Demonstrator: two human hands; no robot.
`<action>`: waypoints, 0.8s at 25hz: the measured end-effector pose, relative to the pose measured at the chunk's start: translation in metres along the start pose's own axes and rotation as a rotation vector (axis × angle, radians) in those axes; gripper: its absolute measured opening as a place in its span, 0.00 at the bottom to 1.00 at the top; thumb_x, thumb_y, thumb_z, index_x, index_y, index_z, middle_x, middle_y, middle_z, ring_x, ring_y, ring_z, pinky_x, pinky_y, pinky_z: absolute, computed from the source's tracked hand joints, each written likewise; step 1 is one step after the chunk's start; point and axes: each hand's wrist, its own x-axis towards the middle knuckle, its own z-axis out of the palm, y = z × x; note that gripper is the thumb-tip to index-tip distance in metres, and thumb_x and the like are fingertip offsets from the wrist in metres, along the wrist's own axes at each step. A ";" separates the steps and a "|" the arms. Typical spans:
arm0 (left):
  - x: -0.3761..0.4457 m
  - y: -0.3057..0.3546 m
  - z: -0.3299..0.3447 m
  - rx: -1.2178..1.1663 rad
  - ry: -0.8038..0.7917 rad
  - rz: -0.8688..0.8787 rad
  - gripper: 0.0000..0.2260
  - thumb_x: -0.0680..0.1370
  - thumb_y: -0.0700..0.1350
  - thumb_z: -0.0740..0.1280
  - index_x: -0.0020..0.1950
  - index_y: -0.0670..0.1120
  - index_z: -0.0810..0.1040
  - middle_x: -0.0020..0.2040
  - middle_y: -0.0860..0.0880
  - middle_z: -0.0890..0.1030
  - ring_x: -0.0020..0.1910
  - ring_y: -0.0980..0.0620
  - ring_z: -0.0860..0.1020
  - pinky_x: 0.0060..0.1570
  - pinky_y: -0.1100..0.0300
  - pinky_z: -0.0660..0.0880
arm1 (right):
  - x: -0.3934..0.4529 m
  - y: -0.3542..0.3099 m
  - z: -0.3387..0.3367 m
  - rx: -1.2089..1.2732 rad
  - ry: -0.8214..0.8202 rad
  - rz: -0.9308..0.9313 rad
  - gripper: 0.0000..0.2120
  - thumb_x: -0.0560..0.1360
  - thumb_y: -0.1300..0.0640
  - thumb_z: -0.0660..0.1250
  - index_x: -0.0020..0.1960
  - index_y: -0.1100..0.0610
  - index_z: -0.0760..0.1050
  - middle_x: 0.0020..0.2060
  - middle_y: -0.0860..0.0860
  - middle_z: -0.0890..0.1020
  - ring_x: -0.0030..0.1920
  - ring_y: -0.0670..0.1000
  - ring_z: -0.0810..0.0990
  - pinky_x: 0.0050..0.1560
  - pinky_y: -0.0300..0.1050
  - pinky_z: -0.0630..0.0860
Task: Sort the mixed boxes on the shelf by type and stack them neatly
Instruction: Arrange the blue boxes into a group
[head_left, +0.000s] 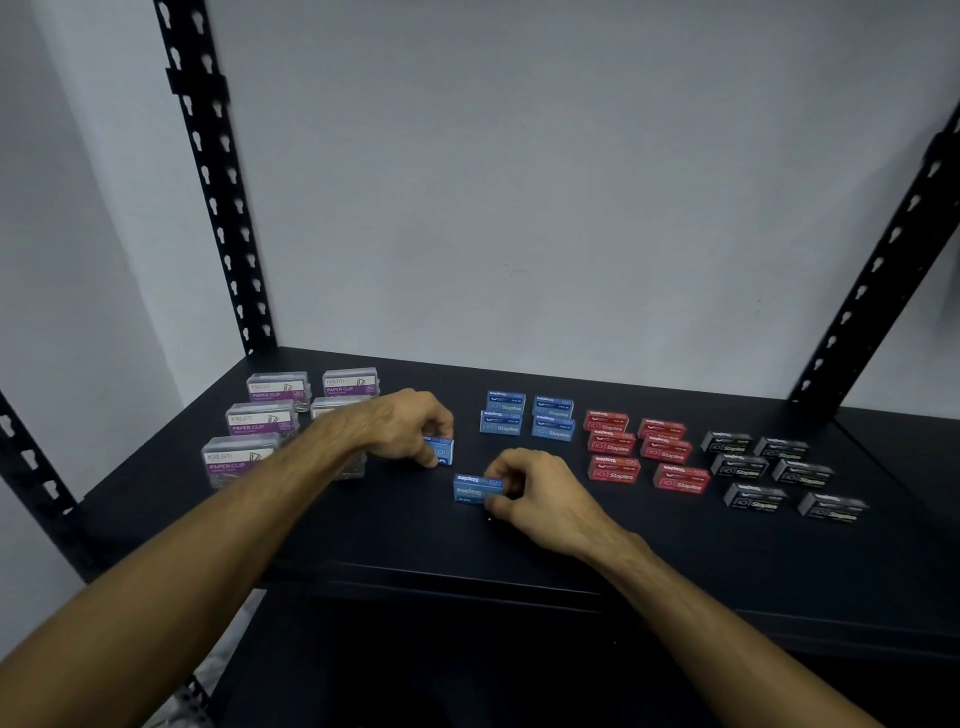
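Observation:
On the black shelf (395, 525) my left hand (410, 423) grips a blue staples box (442, 451) standing near the middle. My right hand (535, 493) pinches the right end of another blue staples box (474, 487) that lies closer to the front edge. Behind them several blue staples boxes (527, 418) sit in a neat block. To the right are several red staples boxes (641, 452), then several black staples boxes (779, 473). At the left, clear paper clip boxes (270, 415) with purple labels stand in rows, partly hidden by my left forearm.
Black perforated uprights rise at the back left (218, 171) and the right (883, 270), with another at the front left (31, 467). A grey wall stands behind the shelf. A lower shelf level lies dark beneath the front edge (467, 577).

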 end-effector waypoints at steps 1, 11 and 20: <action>-0.001 0.002 0.000 -0.011 0.014 0.007 0.07 0.73 0.48 0.74 0.46 0.52 0.78 0.42 0.52 0.79 0.41 0.54 0.76 0.39 0.57 0.71 | -0.002 0.001 -0.004 -0.006 0.021 0.008 0.03 0.72 0.53 0.72 0.45 0.49 0.79 0.39 0.45 0.80 0.39 0.42 0.77 0.37 0.33 0.72; -0.001 0.048 0.019 -0.427 0.212 0.078 0.10 0.73 0.41 0.75 0.46 0.51 0.75 0.45 0.53 0.85 0.43 0.53 0.83 0.47 0.52 0.79 | -0.002 0.008 -0.041 -0.105 0.099 0.077 0.03 0.71 0.57 0.70 0.42 0.50 0.77 0.36 0.45 0.82 0.37 0.44 0.80 0.34 0.39 0.76; 0.003 0.048 0.034 -0.477 0.297 0.101 0.15 0.72 0.38 0.74 0.50 0.55 0.76 0.47 0.53 0.81 0.42 0.54 0.81 0.44 0.58 0.81 | -0.006 0.018 -0.028 -0.094 0.152 0.120 0.10 0.73 0.56 0.72 0.37 0.54 0.73 0.32 0.47 0.77 0.32 0.44 0.74 0.31 0.38 0.68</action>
